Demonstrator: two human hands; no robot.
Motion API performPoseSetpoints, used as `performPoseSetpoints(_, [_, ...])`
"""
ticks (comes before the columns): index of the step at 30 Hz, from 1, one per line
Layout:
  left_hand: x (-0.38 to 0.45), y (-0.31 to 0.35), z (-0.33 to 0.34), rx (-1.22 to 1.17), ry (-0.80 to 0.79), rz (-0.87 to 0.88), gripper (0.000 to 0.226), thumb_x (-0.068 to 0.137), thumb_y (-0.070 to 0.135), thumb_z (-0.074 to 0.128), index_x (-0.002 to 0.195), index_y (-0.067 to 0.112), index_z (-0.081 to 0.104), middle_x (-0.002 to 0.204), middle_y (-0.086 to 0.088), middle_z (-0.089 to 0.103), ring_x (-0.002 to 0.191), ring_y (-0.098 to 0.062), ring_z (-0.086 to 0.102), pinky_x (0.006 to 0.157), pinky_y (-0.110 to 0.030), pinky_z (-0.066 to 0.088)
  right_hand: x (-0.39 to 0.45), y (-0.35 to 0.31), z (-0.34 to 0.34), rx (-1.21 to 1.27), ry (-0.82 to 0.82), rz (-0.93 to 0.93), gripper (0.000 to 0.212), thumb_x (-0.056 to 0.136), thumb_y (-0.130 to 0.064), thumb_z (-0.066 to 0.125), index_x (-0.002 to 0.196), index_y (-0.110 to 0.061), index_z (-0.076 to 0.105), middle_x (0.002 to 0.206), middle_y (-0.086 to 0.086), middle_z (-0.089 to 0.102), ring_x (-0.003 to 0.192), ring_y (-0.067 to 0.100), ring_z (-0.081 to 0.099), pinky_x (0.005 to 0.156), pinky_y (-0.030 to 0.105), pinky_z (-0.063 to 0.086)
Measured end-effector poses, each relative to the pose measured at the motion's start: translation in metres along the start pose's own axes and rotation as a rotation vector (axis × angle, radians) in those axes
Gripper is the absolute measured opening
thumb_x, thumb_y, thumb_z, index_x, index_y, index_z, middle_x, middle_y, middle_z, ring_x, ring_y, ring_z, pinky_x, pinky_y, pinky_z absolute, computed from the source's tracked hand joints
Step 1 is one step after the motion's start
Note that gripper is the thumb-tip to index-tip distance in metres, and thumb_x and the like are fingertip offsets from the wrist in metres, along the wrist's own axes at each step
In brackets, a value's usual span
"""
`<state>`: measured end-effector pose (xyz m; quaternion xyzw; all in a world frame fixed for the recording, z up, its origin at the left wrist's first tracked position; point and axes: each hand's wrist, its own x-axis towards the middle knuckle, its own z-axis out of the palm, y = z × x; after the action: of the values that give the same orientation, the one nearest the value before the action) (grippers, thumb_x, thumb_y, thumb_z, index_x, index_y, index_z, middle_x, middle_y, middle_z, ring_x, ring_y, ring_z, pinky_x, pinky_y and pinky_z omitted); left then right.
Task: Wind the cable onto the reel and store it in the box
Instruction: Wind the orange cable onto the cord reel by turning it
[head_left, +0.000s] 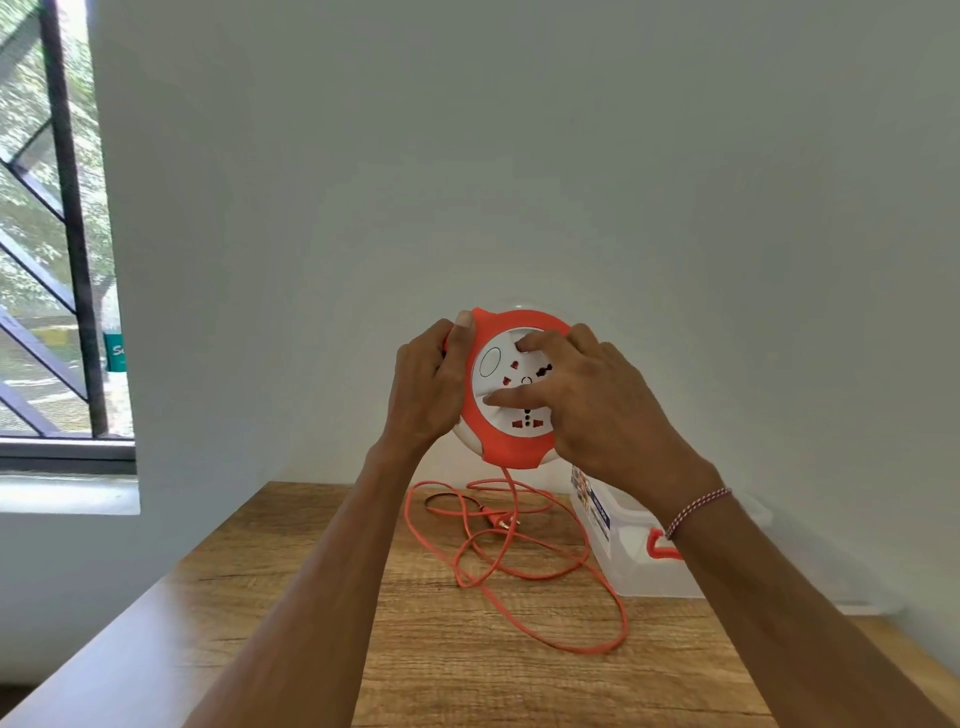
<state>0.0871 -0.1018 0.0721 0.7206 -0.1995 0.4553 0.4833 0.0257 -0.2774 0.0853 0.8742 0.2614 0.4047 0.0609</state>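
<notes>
In the head view, the orange and white cable reel (511, 387) is held upright in the air above the wooden worktop (291, 613), its socket face turned toward the camera. The reel's rim at nine o'clock is gripped by the left hand (428, 387), fingers curled behind it and thumb laid over the edge, apparently to keep the housing from turning. The right hand (587, 400) is spread on the white centre disc with thumb and forefinger pressed to it, seemingly so that the disc can be rotated and slack drawn in. From the reel's six o'clock the orange cable (519, 561) hangs down into loose loops on the worktop, so most is judged unwound. A clear plastic storage box (639, 561) with an orange latch stands at the loops' three o'clock, against the pale wall (519, 156); a barred window (52, 234) lies at nine o'clock.
</notes>
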Motion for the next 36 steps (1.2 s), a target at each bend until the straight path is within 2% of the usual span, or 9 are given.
performPoseSetpoints(4, [-0.001, 0.002, 0.000, -0.002, -0.006, 0.001, 0.054, 0.105, 0.044, 0.036, 0.087, 0.001, 0.065, 0.078, -0.010, 0.072, 0.065, -0.021, 0.069, 0.062, -0.040, 0.059, 0.000, 0.000, 0.002, -0.014, 0.057, 0.024, 0.065, 0.059, -0.029, 0.091, 0.118, -0.041, 0.067, 0.124, 0.010, 0.060, 0.106, 0.033, 0.052, 0.080, 0.045, 0.050])
performPoseSetpoints(8, [0.000, 0.001, -0.001, -0.008, -0.011, -0.005, 0.059, 0.104, 0.047, 0.035, 0.085, -0.003, 0.062, 0.077, -0.017, 0.070, 0.066, -0.031, 0.068, 0.061, -0.049, 0.057, -0.003, -0.002, 0.004, -0.011, 0.136, 0.076, 0.058, 0.070, -0.034, 0.077, 0.125, -0.044, 0.061, 0.113, 0.011, 0.060, 0.098, 0.029, 0.055, 0.078, 0.043, 0.050])
performPoseSetpoints(12, [0.000, 0.003, 0.000, 0.002, -0.008, 0.003, 0.059, 0.103, 0.049, 0.036, 0.081, 0.000, 0.060, 0.071, -0.015, 0.068, 0.061, -0.025, 0.066, 0.058, -0.045, 0.055, -0.004, -0.004, 0.005, 0.044, 0.174, 0.148, 0.059, 0.072, -0.045, 0.070, 0.129, -0.041, 0.059, 0.112, 0.011, 0.065, 0.098, 0.030, 0.060, 0.083, 0.043, 0.051])
performPoseSetpoints(16, [0.000, 0.003, -0.001, 0.000, -0.004, -0.006, 0.059, 0.104, 0.048, 0.035, 0.081, 0.000, 0.061, 0.072, -0.017, 0.068, 0.063, -0.033, 0.065, 0.060, -0.052, 0.055, -0.002, -0.005, 0.007, 0.086, 0.228, 0.213, 0.066, 0.075, -0.066, 0.062, 0.132, -0.032, 0.059, 0.105, 0.010, 0.072, 0.088, 0.027, 0.067, 0.079, 0.039, 0.055])
performPoseSetpoints(19, [0.000, 0.003, -0.002, -0.003, -0.003, -0.021, 0.057, 0.104, 0.048, 0.035, 0.084, 0.002, 0.063, 0.074, -0.013, 0.070, 0.064, -0.029, 0.067, 0.061, -0.052, 0.057, 0.000, -0.003, 0.008, 0.097, 0.217, 0.197, 0.068, 0.078, -0.071, 0.059, 0.133, -0.030, 0.058, 0.108, 0.008, 0.071, 0.092, 0.025, 0.065, 0.081, 0.038, 0.052])
performPoseSetpoints(22, [-0.001, 0.004, -0.001, -0.003, 0.000, -0.026, 0.054, 0.105, 0.045, 0.036, 0.088, 0.004, 0.066, 0.077, -0.011, 0.072, 0.065, -0.025, 0.069, 0.063, -0.050, 0.060, 0.001, 0.001, 0.005, 0.110, 0.246, 0.131, 0.057, 0.082, -0.061, 0.062, 0.128, -0.027, 0.062, 0.109, 0.009, 0.069, 0.098, 0.026, 0.059, 0.081, 0.040, 0.051])
performPoseSetpoints(27, [-0.002, 0.003, -0.003, -0.004, 0.001, -0.037, 0.047, 0.106, 0.038, 0.037, 0.094, 0.004, 0.067, 0.082, -0.009, 0.074, 0.067, -0.021, 0.072, 0.067, -0.047, 0.062, 0.001, 0.008, 0.003, 0.190, 0.225, -0.086, 0.022, 0.077, -0.016, 0.079, 0.098, -0.022, 0.076, 0.112, 0.006, 0.065, 0.105, 0.023, 0.051, 0.082, 0.039, 0.055])
performPoseSetpoints(32, [-0.001, 0.006, -0.004, -0.037, 0.003, -0.036, 0.052, 0.102, 0.044, 0.036, 0.094, 0.003, 0.068, 0.082, -0.010, 0.075, 0.068, -0.022, 0.072, 0.068, -0.046, 0.062, 0.001, 0.000, -0.005, 0.049, 0.070, -0.063, 0.042, 0.065, -0.025, 0.089, 0.103, -0.034, 0.075, 0.138, 0.003, 0.053, 0.119, 0.027, 0.044, 0.092, 0.043, 0.049])
performPoseSetpoints(36, [-0.003, 0.005, -0.001, -0.027, -0.016, -0.030, 0.053, 0.101, 0.046, 0.036, 0.092, 0.004, 0.067, 0.080, -0.008, 0.074, 0.067, -0.021, 0.072, 0.066, -0.046, 0.062, -0.001, 0.000, -0.007, -0.017, 0.060, -0.040, 0.045, 0.063, -0.027, 0.090, 0.104, -0.037, 0.075, 0.133, 0.003, 0.057, 0.113, 0.028, 0.047, 0.085, 0.042, 0.047])
